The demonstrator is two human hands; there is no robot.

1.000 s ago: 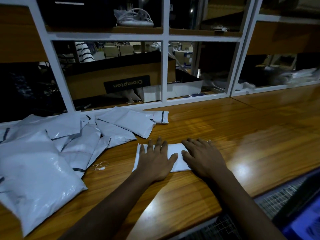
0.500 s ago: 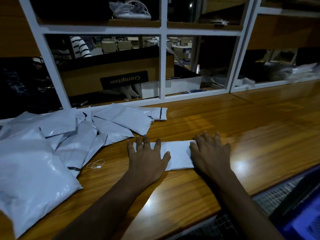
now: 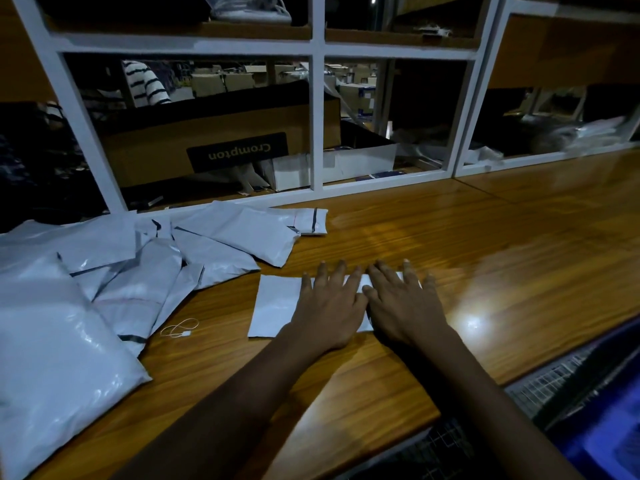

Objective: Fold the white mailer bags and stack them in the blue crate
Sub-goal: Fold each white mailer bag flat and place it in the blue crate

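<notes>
- Two sets of fingers point(image 3: 340, 277), straight and spread: left hand point(image 3: 329, 306) and right hand point(image 3: 405, 306) press flat, side by side, on one folded mailer bag point(image 3: 277, 306); nothing is gripped.
- One bag in hand, lying on the worktop point(image 3: 485, 254) near its front edge; judged mid-crease, not yet stacked.
- Many unfolded mailer bags point(image 3: 138, 271) heaped at left on the worktop; most of the task looks left.
- Blue crate point(image 3: 606, 441): only a dim corner shows at lower right, below the worktop edge; contents hidden, finished count unknown.
- Bag's right end covered by the hands.
</notes>
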